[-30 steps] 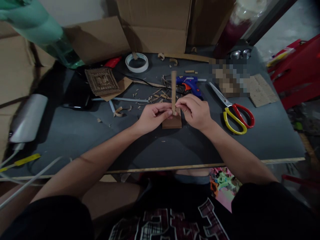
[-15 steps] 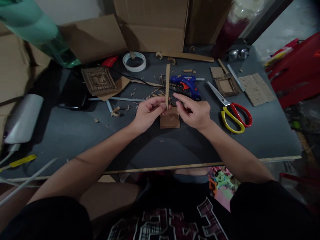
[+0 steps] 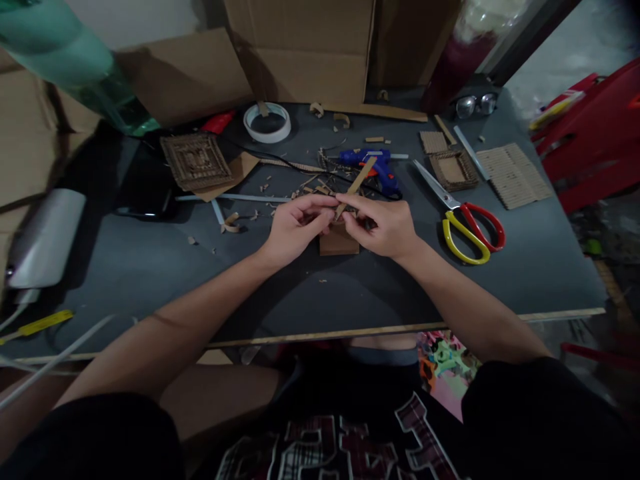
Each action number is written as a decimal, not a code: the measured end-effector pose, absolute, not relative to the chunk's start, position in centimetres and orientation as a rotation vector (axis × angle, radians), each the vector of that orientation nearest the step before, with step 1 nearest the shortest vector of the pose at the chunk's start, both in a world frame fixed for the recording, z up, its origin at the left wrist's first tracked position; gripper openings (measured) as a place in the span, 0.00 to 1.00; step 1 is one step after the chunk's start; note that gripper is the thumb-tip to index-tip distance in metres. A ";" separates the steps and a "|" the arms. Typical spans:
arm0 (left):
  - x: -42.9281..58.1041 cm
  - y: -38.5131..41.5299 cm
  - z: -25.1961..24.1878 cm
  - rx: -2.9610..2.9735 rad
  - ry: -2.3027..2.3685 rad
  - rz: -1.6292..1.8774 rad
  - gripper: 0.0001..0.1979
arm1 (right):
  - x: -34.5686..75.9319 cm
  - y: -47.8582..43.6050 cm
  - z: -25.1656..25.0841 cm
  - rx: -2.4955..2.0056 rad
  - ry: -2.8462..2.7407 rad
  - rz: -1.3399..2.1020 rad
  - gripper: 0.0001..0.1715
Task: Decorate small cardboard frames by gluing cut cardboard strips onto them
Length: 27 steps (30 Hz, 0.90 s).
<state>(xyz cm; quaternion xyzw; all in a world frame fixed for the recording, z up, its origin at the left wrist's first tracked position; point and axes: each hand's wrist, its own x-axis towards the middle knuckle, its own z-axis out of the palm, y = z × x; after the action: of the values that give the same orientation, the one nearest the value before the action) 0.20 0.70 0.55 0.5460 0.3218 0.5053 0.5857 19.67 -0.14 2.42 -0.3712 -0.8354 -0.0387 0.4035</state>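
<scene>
A narrow cardboard strip [image 3: 362, 177] slants up and to the right from between my hands. My left hand [image 3: 301, 225] pinches near its lower end, with thumb and fingers closed. From the other side, my right hand [image 3: 383, 223] grips the same strip between thumb and forefinger, its fingertips almost meeting the left ones. Just below the fingers, a small brown cardboard block [image 3: 339, 243] rests on the table, its upper part covered by the hands. Behind the strip lies a blue glue gun [image 3: 385, 175] with an orange trigger.
Scissors [image 3: 467, 237] with red and yellow handles lie at right, by a corrugated sheet [image 3: 515, 175] and a small cardboard frame [image 3: 454, 169]. At left are a tape roll [image 3: 267, 137], a woven-looking cardboard square [image 3: 196, 160] and a white power bank-like device [image 3: 53, 240]. Scraps litter the middle.
The cardboard strip has tilted from upright to slanting right. My right hand has moved left and closed on it; my left hand has stayed nearly in place.
</scene>
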 end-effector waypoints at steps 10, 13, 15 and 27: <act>0.1 0.8 0.7 1.250 0.686 1.245 0.17 | 19.9 0.3 2.6 -0.964 -2.249 -0.165 0.17; 0.1 1.0 0.4 1.219 0.677 1.225 0.18 | 20.0 0.4 2.3 -0.940 -2.226 -0.274 0.15; 0.0 1.1 0.3 1.225 0.698 1.200 0.17 | 20.1 0.5 2.3 -0.860 -2.187 -0.383 0.12; -0.3 0.6 1.0 1.198 0.680 1.058 0.18 | 20.6 -0.2 4.4 -0.670 -2.187 -0.886 0.10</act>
<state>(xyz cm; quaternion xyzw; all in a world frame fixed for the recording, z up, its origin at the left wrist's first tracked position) -0.31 0.64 0.98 0.5266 0.2988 0.4649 0.6460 20.55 -0.19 4.40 -0.2569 -0.8393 -0.3400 0.3376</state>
